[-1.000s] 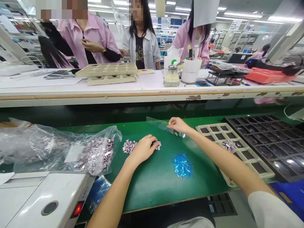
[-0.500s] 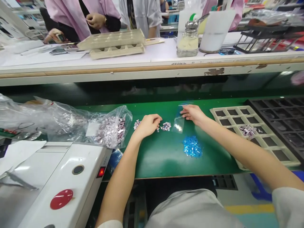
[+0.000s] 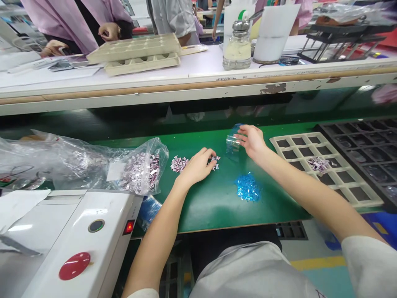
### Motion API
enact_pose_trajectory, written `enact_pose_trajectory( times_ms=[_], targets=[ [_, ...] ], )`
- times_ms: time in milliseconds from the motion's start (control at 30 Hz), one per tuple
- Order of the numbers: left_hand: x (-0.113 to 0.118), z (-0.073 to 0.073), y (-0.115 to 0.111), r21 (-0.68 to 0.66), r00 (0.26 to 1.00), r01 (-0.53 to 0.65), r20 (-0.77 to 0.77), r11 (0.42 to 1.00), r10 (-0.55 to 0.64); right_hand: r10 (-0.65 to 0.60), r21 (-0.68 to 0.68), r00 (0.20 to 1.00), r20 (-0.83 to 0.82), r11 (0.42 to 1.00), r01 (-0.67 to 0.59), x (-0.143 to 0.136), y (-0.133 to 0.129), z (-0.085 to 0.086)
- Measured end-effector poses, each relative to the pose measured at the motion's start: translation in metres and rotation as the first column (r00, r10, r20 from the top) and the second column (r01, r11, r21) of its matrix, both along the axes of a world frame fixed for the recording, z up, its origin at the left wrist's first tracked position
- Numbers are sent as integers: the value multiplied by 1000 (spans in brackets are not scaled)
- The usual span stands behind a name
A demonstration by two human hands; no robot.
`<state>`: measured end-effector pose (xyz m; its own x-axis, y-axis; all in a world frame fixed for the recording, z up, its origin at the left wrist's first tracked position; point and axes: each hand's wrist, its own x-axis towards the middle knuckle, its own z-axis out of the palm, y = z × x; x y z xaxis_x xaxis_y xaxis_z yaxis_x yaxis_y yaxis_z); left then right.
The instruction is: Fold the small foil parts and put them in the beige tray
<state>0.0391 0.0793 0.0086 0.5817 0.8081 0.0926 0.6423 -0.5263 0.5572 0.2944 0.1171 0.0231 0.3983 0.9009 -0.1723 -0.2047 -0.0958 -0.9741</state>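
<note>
On the green work surface (image 3: 201, 207), my left hand (image 3: 201, 164) rests with curled fingers at a small pile of silvery pieces (image 3: 216, 162), partly hiding it. Whether a piece is between its fingertips is too small to tell. A second pile of such pieces (image 3: 179, 164) lies just left of that hand. My right hand (image 3: 250, 140) holds a clear plastic sheet with bluish stripes (image 3: 232, 142) by its right edge, raised over the surface. Nearer to me, below the right hand, is a heap of shiny blue pieces (image 3: 248, 187).
A clear bag of silvery pieces (image 3: 141, 171) lies left, behind a white machine (image 3: 102, 244) with a red button. At right are a beige compartment tray (image 3: 339, 159) and black trays (image 3: 350, 138). Across a raised shelf (image 3: 198, 82), people in pink and grey stand.
My left hand has moved right onto the small pile, uncovering more of the left pile. My right hand has lifted the sheet, which now tilts and curves. The camera view has shifted slightly.
</note>
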Motion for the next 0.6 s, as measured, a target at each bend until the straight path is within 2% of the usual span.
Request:
enact_pose_trajectory(
  times_ms=[67, 200, 267, 367, 433, 533, 600],
  targets=[
    [4, -3, 0, 57, 1000, -26, -13, 998, 27, -33, 14, 999, -15, 999, 34, 1, 3, 7],
    [11, -6, -4, 102, 989, 24, -150, 994, -8, -70, 137, 993, -93, 987, 83, -6, 10, 12],
    [13, -4, -8, 77, 991, 53, -130, 996, -43, -51, 165, 992, -117, 984, 70, -15, 13, 10],
    [12, 3, -10, 28, 996, 85, -24, 996, -85, -15, 135, 988, -154, 990, 36, -31, 12, 1],
    [10, 8, -9, 34, 1000, 7, 30, 999, -8, -7, 98, 978, -210, 995, 29, -41, 5, -6],
    [7, 8, -5, 140, 981, -191, 61, 972, 185, 8, 28, 963, -269, 1000, -1, -52, -12, -16],
    [6, 4, -1, 219, 982, -188, 32, 958, 185, 33, -26, 972, -232, 999, -41, -55, -22, -21]
  ],
)
